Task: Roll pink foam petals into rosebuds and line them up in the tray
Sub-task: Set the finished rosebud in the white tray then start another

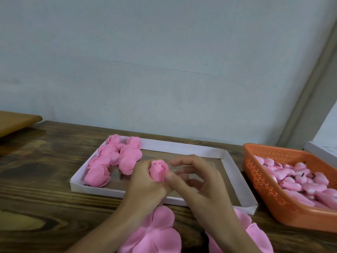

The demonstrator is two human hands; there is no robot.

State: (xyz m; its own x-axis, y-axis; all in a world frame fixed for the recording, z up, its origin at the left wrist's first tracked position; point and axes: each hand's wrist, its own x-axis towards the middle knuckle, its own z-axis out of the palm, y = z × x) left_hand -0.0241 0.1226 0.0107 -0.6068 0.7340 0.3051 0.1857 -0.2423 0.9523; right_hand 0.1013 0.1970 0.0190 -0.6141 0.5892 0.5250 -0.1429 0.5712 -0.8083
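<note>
Several finished rosebuds (113,159) are packed into the left end of the white tray (182,145), which is parked on a dark wooden table (40,179). Over the tray's middle, one more rosebud (158,170) is gripped upright by the left hand (145,183). Its side is touched by the thumb of the right hand (200,187); a real pinch can't be made out, too blurry. Flat pink petals (156,232) are spread under the wrists, and an orange basket (273,198) of pink pieces is set far right.
</note>
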